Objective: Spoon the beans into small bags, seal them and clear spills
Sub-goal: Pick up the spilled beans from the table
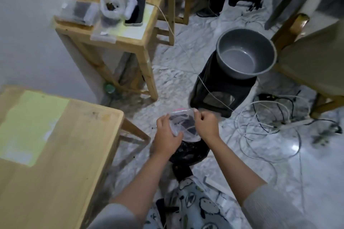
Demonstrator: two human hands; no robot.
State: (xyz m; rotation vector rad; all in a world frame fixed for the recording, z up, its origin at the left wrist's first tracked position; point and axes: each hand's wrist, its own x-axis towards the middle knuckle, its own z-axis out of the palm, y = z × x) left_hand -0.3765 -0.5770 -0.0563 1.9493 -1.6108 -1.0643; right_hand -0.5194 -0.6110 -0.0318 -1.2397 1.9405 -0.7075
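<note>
Held low at centre over a dark bowl (188,151): small bag (183,125) of beans, cupped by left hand (166,135), top pinched by right hand (204,126). Risk: spilling beans if tilted before sealing.

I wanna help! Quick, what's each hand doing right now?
Left hand: holds the side of the small bag of beans.
Right hand: pinches the bag's top edge.

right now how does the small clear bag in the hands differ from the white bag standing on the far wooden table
The small clear zip bag is held up by the left hand and right hand; the white bag stands free on the far wooden table, mouth open. The clear one looks smaller. Both hold dark contents.
</note>
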